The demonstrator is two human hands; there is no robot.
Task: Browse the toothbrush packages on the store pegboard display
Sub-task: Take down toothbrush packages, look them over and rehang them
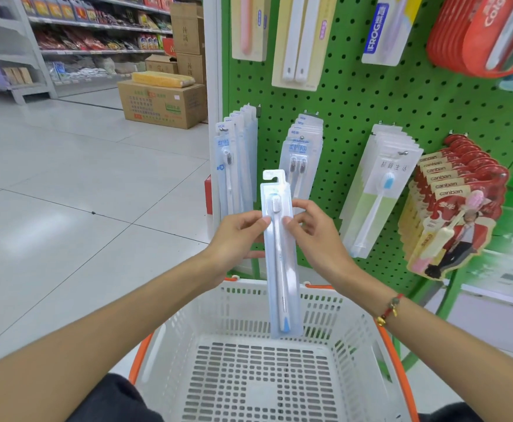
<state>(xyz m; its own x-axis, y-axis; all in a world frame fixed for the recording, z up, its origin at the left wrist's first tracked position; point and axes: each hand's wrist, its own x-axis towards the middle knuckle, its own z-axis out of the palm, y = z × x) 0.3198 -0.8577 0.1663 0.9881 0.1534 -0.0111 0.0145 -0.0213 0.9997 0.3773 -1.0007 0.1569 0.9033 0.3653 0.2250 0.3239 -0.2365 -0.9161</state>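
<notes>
At the far left, stocked store shelves (97, 35) and stacked cardboard boxes (162, 103) were seen beyond a pale tiled floor (66, 184). A long clear toothbrush package (279, 257) was held upright in front of the green pegboard (371, 95), above a white slotted basket (264, 376) with an orange rim. The left hand (237, 239) was curled against the package's left edge, thumb on the front and the other fingers behind it. The right hand (316, 229) was closed on the right edge in the same pinching way, at about the level of the brush head; a beaded bracelet (390, 309) was worn on that wrist. Behind the held package, rows of pale blue toothbrush packs (234, 159) and twin-brush packs (302, 153) were hung on pegs. Further right, white packs with a blue-headed brush (377, 190) were hung, and then red "canban" packs (459, 208). Higher on the board, red Colgate packs (486, 35) were hung at the far right.
</notes>
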